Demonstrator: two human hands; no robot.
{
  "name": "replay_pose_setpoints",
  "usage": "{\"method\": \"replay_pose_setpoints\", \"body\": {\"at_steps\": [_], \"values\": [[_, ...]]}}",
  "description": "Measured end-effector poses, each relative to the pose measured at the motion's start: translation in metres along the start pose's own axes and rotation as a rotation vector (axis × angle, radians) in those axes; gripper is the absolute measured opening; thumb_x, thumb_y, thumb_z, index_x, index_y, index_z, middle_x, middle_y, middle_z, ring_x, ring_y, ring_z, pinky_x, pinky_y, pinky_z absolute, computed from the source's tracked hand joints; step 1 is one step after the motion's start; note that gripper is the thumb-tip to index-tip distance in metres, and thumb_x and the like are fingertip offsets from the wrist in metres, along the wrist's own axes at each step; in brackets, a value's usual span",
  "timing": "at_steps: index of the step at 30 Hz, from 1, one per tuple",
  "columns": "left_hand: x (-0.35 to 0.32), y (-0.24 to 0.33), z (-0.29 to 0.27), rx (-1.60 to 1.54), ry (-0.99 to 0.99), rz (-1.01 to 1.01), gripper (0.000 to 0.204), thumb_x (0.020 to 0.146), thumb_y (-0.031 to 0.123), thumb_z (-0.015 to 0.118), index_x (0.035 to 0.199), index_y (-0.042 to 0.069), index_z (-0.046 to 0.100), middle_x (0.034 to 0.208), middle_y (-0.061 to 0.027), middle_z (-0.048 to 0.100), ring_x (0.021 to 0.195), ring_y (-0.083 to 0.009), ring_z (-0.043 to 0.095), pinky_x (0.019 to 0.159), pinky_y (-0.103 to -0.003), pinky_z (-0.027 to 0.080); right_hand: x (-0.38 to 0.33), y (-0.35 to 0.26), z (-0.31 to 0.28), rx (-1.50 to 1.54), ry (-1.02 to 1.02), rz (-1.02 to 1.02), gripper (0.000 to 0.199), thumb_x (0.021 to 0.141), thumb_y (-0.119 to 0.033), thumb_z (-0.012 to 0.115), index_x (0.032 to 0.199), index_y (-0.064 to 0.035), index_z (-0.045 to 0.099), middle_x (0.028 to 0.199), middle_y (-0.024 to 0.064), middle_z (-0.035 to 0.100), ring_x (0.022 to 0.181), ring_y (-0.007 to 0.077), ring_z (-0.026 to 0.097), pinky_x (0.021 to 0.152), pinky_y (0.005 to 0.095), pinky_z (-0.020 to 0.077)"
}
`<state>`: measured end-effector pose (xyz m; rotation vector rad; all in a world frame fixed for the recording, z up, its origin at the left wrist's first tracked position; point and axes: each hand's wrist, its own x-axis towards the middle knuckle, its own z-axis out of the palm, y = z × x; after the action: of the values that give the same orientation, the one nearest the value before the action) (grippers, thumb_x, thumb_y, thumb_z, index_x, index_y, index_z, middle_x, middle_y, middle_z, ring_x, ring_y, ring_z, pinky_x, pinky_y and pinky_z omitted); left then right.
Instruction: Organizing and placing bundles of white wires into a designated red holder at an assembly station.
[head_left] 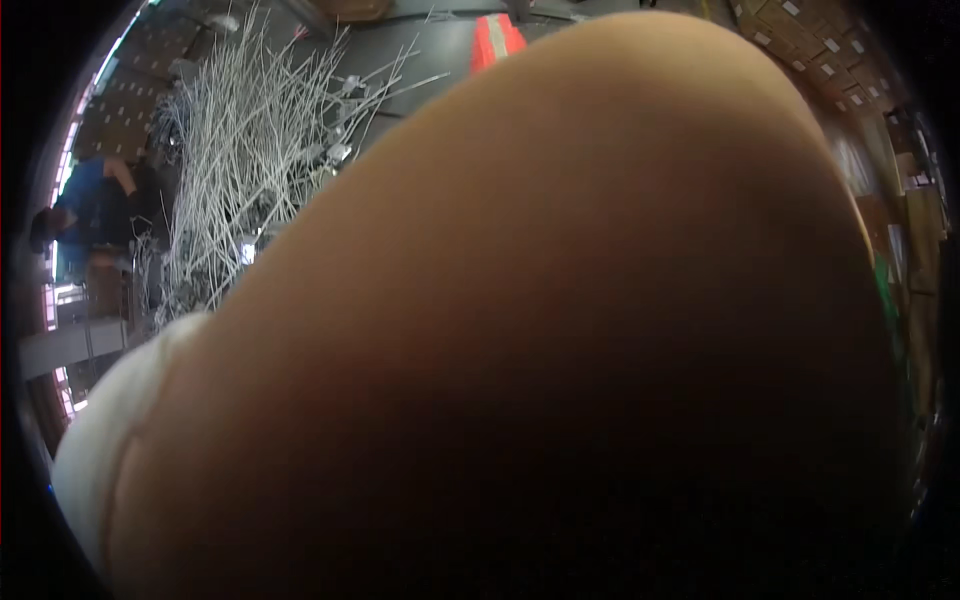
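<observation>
A bare, bent arm (540, 260), apparently my right, fills most of the head view very close up. Its elbow points up and to the right. White fabric (125, 420) wraps the arm at the lower left; whether it is a glove cuff or a sleeve does not show clearly. No fingers of my right hand are visible, and my left hand is out of sight. Beyond the arm, to the left, lies a large tangled heap of thin silvery rods or wires (240, 140) with small shiny metal pieces among them. Anything beneath the arm is hidden.
At the far left another person in blue (90, 210) is beside the heap. A red-orange object with a pale stripe (495, 40) shows at the top. Stacked cardboard boxes (815, 45) stand at the upper right, with more boxes (125, 100) at the upper left.
</observation>
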<state>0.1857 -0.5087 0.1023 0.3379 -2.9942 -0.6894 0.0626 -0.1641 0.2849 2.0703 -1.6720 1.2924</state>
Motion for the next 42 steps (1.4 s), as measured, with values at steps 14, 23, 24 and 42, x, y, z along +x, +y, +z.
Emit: {"method": "replay_pose_setpoints", "body": {"at_steps": [14, 23, 24, 42], "values": [[-0.03, 0.16, 0.135, -0.701, -0.207, 0.189, 0.038, 0.079, 0.004, 0.055, 0.116, 0.0, 0.049, 0.09, -0.0051, 0.056, 0.08, -0.0139, 0.053, 0.068, -0.027, 0.044, -0.033, -0.027, -0.025, -0.169, -0.31, 0.099, 0.016, 0.075, -0.017, 0.058, 0.077, -0.0008, 0.06, 0.077, 0.0139, 0.061, 0.075, 0.0292, 0.06, 0.063, 0.0374, 0.0499], [-0.061, 0.223, 0.149, -0.933, -0.288, -0.119, 0.04, 0.076, -0.005, 0.054, 0.115, 0.004, 0.052, 0.08, 0.0003, 0.054, 0.072, -0.0092, 0.05, 0.062, -0.022, 0.042, -0.182, 0.043, 0.006, 0.543, -0.169, 1.554, 0.056, 0.073, -0.038, 0.064, 0.115, -0.0016, 0.052, 0.086, 0.0112, 0.064, 0.076, 0.0177, 0.06, 0.063, 0.0281, 0.0455], [-0.063, 0.221, 0.153, -0.901, -0.384, -0.064, 0.041, 0.076, -0.006, 0.054, 0.115, 0.004, 0.052, 0.078, 0.0006, 0.054, 0.072, -0.0089, 0.05, 0.061, -0.022, 0.041, -0.189, 0.041, 0.008, 0.558, -0.168, 1.539, 0.056, 0.073, -0.038, 0.064, 0.115, -0.0016, 0.052, 0.086, 0.0112, 0.064, 0.076, 0.0177, 0.06, 0.063, 0.0281, 0.0455], [0.073, 0.414, 0.302, -0.658, -0.439, 0.347, 0.028, 0.084, 0.011, 0.053, 0.11, 0.002, 0.058, 0.088, -0.012, 0.064, 0.079, -0.02, 0.061, 0.074, -0.03, 0.046, -0.405, 0.086, -0.036, 0.614, 1.483, 1.48, 0.028, 0.089, -0.027, 0.048, 0.106, -0.0051, 0.048, 0.067, -0.0014, 0.048, 0.049, 0.0045, 0.04, 0.044, 0.0185, 0.0296]]}}
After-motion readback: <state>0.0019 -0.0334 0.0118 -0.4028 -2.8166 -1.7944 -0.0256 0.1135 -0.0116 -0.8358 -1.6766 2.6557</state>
